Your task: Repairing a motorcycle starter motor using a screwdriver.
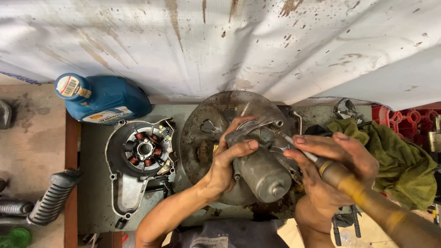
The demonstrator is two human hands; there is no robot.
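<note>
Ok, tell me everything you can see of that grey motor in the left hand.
The grey motor is a dull, grimy metal cylinder with a small stub on its near end face and a cast bracket at its far end. It lies tilted over a round, dirty metal pan. The left hand wraps it from the left, thumb across the top. The right hand holds a screwdriver with its shaft at the bracket end.
</note>
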